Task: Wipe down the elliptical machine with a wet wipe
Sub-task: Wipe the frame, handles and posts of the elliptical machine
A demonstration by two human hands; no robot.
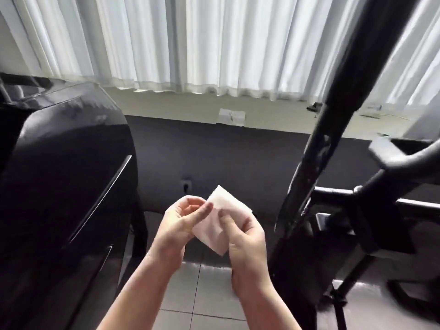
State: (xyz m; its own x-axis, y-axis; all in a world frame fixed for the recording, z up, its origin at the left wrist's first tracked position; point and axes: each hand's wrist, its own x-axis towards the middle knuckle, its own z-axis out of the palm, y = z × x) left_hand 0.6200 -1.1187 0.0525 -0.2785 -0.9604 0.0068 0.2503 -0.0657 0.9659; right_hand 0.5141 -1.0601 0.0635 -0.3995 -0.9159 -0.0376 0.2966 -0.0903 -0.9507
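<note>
Both hands are in the lower centre of the view, close together, w/ the wet wipe [220, 219] held between them above the tiled floor [190, 282]. The left hand [183, 219] has its palm turned up and its fingers curled, and the fingertips pinch the left edge of the wipe. The right hand [242, 236] grips the wipe from the right side, w/ the thumb pressed on top of the sheet and the other fingers curled behind it. The wipe is white, a bit crumpled, partly unfolded; one corner points up and another hangs down between the wrists. It touches no part of the machine. On the left stands the big glossy black housing [66, 175] of the elliptical machine, w/ a thin silver trim line running diagonal on its side. On the right a thick black upright bar [333, 129] goes from the floor area up to the top edge of the view, slightly tilted; next to it, more black frame parts and a curved piece are seen, but they are blurred and I cannot tell exactly what they are. Behind is a dark low wall w/ a pale sill [190, 103] on top, and white curtains [190, 44] hang over the window. A small white object [232, 117] lies on the sill; approx. rectangular, details not clear.
</note>
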